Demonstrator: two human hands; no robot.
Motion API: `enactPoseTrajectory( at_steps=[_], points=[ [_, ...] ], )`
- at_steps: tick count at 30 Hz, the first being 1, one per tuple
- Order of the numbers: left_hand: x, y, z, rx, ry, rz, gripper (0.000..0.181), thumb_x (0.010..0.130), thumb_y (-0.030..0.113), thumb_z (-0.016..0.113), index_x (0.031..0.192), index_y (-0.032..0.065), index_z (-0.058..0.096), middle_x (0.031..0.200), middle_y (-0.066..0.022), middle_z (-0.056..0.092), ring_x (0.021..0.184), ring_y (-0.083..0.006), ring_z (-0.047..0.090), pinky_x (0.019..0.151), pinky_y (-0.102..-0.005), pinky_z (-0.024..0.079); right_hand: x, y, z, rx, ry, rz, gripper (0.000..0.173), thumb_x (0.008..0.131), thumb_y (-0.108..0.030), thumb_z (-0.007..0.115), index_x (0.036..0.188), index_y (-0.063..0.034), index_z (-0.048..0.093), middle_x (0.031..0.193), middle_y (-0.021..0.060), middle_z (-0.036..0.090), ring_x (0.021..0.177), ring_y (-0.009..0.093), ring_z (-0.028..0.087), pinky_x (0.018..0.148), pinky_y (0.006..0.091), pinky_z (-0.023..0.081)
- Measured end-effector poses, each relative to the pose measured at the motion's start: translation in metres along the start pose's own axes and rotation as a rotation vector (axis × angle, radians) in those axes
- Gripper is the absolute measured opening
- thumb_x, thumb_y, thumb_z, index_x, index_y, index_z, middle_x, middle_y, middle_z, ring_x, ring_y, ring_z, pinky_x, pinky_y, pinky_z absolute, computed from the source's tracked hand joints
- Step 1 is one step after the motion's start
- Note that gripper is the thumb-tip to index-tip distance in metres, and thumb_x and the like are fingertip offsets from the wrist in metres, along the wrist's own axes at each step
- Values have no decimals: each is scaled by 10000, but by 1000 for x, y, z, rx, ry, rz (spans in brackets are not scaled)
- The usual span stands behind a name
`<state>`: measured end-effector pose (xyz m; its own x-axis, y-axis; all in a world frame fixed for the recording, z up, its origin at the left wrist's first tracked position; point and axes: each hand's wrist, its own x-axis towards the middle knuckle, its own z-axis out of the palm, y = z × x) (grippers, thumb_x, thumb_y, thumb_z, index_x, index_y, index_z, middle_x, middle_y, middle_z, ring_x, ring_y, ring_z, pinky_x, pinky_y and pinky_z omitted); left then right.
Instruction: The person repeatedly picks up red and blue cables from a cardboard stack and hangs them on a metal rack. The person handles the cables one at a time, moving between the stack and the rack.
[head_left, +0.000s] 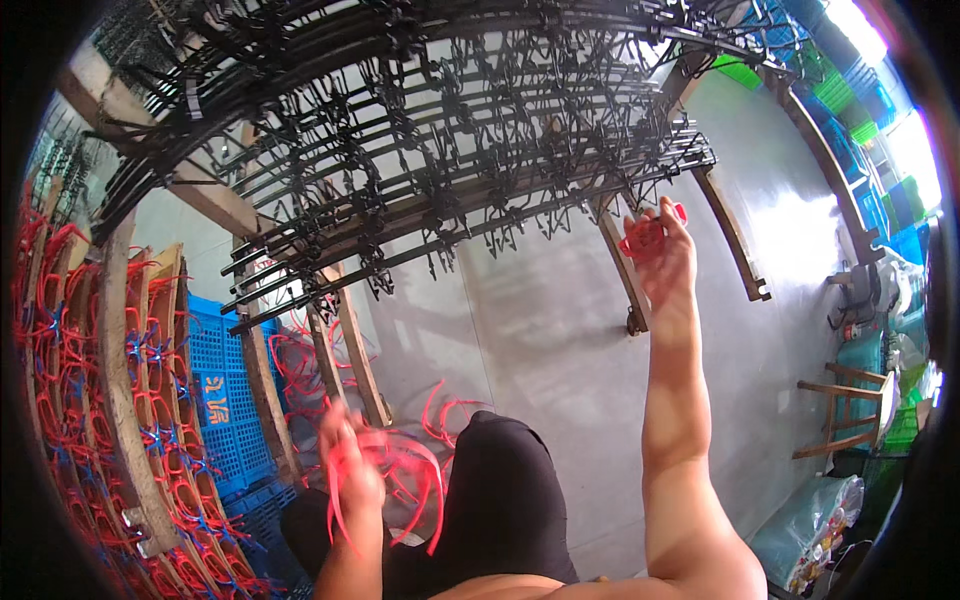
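My left hand (349, 461) is low at the left, blurred, and holds several thin red curved plastic pieces (420, 457) that hang over my lap. My right arm reaches up to the right, where my right hand (664, 255) grips a small red plastic piece (645, 241) just below the right end of a black metal hanging rack (450, 187). The rack's long parallel bars bear rows of small hooks and clips. My fingers partly cover the red piece, so its full shape is hidden.
Wooden posts (349, 352) and beams hold up the rack. To the left, upright boards carry red frame-shaped pieces (161, 390) with blue parts, beside blue plastic crates (232, 382). Red pieces (442, 420) lie beyond my knee. A wooden stool (847, 409) and a plastic-wrapped bundle (806, 529) are at right.
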<state>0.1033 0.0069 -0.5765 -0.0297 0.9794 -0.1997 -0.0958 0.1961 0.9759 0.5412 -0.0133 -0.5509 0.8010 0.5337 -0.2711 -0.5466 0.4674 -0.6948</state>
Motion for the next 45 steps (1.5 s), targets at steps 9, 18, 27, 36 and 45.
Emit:
enactPoseTrajectory(
  at_steps=[9,18,27,36,45],
  points=[
    [137,44,45,-584,64,-197,351,911,408,528,920,58,547,674,6,497,578,-102,462,565,-259,429,16,-14,46,-73,-65,295,195,900,-199,466,764,-76,532,573,7,531,513,176,515,440,285,398],
    [51,95,49,-632,106,-211,263,916,383,528,887,122,518,694,35,527,599,-83,468,591,-251,431,-56,-78,64,33,238,70,180,924,-239,504,879,-74,558,648,14,534,517,149,500,466,276,432],
    [-87,212,-12,-800,105,-607,231,935,385,481,998,190,588,682,129,522,497,-5,415,476,-175,356,-292,-246,121,-7,477,-16,121,910,-201,526,1031,-195,518,961,3,586,568,106,483,480,242,415],
    [-158,315,20,-815,50,-700,154,909,308,536,1014,218,605,855,98,630,648,-10,523,607,-206,442,-259,-373,216,-104,324,13,204,868,-164,571,1061,-157,506,858,22,596,518,131,553,409,254,467],
    [-179,427,24,-720,-31,-536,229,921,344,526,1060,165,557,850,54,502,557,-60,409,505,-239,390,-242,-376,159,-211,-138,63,164,892,-297,547,863,-137,521,618,-16,478,515,107,457,416,257,359]
  ],
)
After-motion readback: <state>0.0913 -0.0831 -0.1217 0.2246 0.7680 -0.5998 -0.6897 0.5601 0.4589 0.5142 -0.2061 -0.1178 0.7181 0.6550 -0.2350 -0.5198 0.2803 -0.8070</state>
